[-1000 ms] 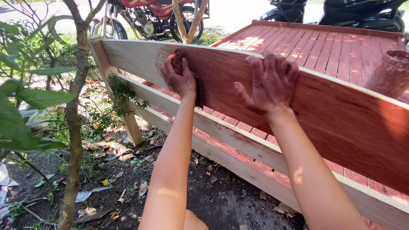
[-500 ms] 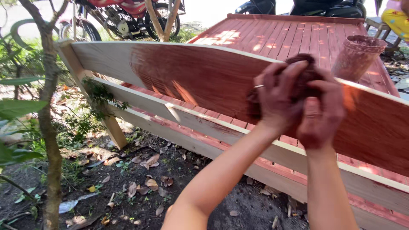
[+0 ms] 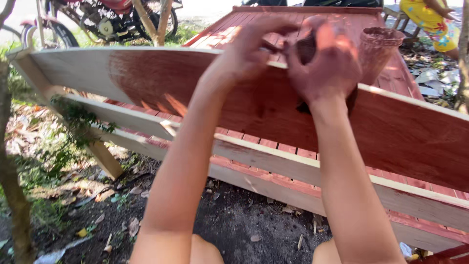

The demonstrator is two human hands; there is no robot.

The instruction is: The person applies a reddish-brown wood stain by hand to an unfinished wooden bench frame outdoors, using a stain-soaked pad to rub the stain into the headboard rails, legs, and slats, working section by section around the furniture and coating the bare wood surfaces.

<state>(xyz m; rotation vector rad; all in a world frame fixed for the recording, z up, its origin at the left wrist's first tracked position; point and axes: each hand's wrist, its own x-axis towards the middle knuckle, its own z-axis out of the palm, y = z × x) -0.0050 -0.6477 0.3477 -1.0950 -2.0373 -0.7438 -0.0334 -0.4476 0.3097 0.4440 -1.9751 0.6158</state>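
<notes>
Both my hands are raised together in front of the wide top board [image 3: 161, 80] of a wooden frame. My right hand [image 3: 325, 66], smeared red-brown, grips a dark stained rag [image 3: 307, 49]. My left hand [image 3: 249, 54] pinches the same rag from the left with its fingertips. The board is stained red-brown from its middle to the right, while its left end [image 3: 63, 68] is bare pale wood. A stain-coated cup [image 3: 377, 49] stands just right of my right hand, on the red slatted platform [image 3: 342, 19] behind the board.
Two pale unstained rails [image 3: 273, 161] run below the board. A motorbike [image 3: 112, 17] is parked at the back left. A person in yellow patterned clothes [image 3: 430, 19] sits at the top right. A thin tree trunk [image 3: 12, 195] and leaf-strewn dirt [image 3: 234, 220] lie below left.
My hands left the board's face, came together on the rag and rose above the board's top edge. The view has shifted right along the frame.
</notes>
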